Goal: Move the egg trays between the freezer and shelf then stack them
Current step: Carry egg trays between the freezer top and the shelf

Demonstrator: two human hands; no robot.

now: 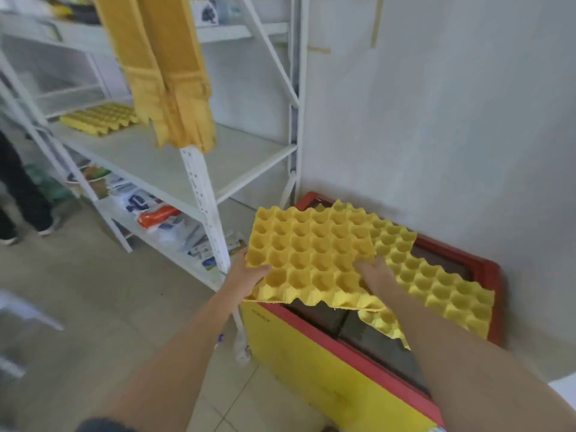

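Hands clamp the yellow egg tray (311,254) above the freezer (327,363), left hand (249,271) at its near-left corner, right hand (372,271) on its right edge, so keep it level while swinging toward the shelf (149,163), clear of the second tray (436,275).

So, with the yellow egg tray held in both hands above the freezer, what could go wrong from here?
1. The lifted tray is held only at its near edge by the left hand and right hand; that grip may let the far edge sag or bend.
2. The tray on the freezer overhangs the red rim; a bump might push it off.
3. The shelf post stands close; the tray may hit it.
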